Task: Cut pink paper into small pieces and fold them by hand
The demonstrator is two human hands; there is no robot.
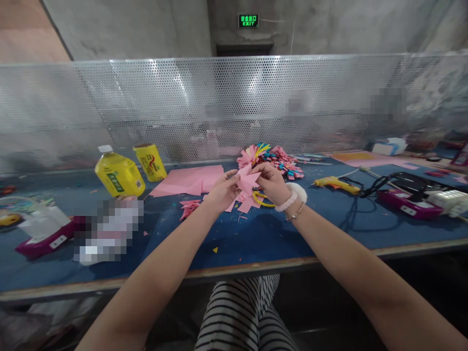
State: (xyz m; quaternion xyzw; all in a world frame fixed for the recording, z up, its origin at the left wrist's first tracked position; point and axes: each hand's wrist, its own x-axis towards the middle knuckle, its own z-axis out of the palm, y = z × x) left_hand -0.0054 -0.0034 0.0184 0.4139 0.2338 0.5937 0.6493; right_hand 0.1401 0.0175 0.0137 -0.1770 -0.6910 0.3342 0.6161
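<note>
Between my two hands is a piece of folded pink paper point(247, 179) with pointed corners. My left hand point(224, 189) pinches its left side, fingers closed on it. On the right side, my right hand point(272, 183) grips it near the upper edge, also closed. Below the hands lie more pink paper pieces point(248, 203) and the yellow handle of a tool point(263, 199), probably scissors, partly covered. Just behind the hands sits a heap of pink, blue and yellow cut-paper pieces point(280, 161). A small pile of folded pink pieces point(189, 208) rests left of my left hand.
Pink paper sheets point(183, 180) lie at the left, near a yellow liquid bottle point(119, 170) and a yellow canister point(150, 162). Rightward are a yellow glue gun point(337, 185) and a purple power strip point(409, 204) with cables. A perforated metal screen point(183, 107) stands behind the blue table point(292, 243).
</note>
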